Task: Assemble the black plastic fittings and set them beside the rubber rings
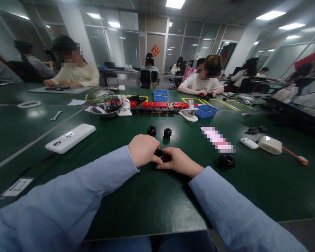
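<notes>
Black and hollow, a round part point(159, 153) is grasped by the fingers of both the left hand point(144, 148) and right hand point(180, 161) at the green table point(147, 203), seemingly mid-handling, which calls for steady, even finger pressure.

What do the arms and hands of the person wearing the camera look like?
Both arms have long, loose, light blue sleeves, left and right, with plain cuffs at the wrists and some creases in the cloth. The left hand and right hand wear no gloves, and no watch shows.
</notes>
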`<act>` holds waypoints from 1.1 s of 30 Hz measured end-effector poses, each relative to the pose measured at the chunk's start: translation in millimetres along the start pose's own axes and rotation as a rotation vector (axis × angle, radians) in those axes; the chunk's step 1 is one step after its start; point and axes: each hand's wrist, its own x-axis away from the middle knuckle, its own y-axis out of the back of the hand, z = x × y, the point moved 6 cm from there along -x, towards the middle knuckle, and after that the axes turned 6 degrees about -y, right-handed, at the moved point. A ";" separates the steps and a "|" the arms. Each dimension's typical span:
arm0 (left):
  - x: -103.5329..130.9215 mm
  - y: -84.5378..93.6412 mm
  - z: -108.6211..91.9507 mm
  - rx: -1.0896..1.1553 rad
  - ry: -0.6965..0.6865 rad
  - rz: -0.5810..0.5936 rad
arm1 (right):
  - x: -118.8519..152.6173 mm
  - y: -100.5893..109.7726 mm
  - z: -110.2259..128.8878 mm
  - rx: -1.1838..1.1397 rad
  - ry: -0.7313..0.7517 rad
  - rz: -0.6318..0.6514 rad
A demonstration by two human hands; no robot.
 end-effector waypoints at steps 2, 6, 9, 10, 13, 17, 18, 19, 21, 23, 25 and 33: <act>-0.7 -0.9 2.1 -0.038 0.037 -0.031 | -1.7 0.1 -0.6 0.029 -0.034 -0.032; -2.1 -4.5 5.9 -0.080 0.103 -0.092 | -2.9 0.7 2.0 0.087 -0.083 -0.082; -2.7 -7.3 6.8 -0.082 0.125 -0.123 | -2.8 1.3 5.8 0.093 -0.085 -0.103; -2.8 -8.0 6.7 -0.081 0.128 -0.132 | -2.8 1.3 6.5 0.093 -0.086 -0.108; -2.6 -9.5 6.5 -0.082 0.146 -0.153 | -3.4 0.3 6.4 0.084 -0.091 -0.109; -1.7 -10.4 7.9 -0.062 0.175 -0.136 | -4.1 -1.5 3.6 0.077 -0.078 -0.107; -1.2 -10.3 9.3 -0.048 0.183 -0.123 | -4.0 -1.6 3.1 0.070 -0.067 -0.106; -0.5 -9.9 11.4 -0.032 0.194 -0.109 | -3.7 -1.8 2.8 0.058 -0.053 -0.100; 1.6 -8.0 17.7 0.000 0.213 -0.088 | -2.7 -2.0 2.9 0.021 -0.016 -0.074; 3.3 -5.2 24.5 0.026 0.200 -0.073 | -1.7 -2.1 3.0 -0.013 0.013 -0.032; 3.2 -2.5 27.0 0.064 0.100 -0.062 | -0.7 -1.6 2.1 -0.022 0.021 0.007; 1.7 -2.3 7.5 0.282 -0.374 0.092 | 2.8 0.1 3.5 -0.016 0.145 0.141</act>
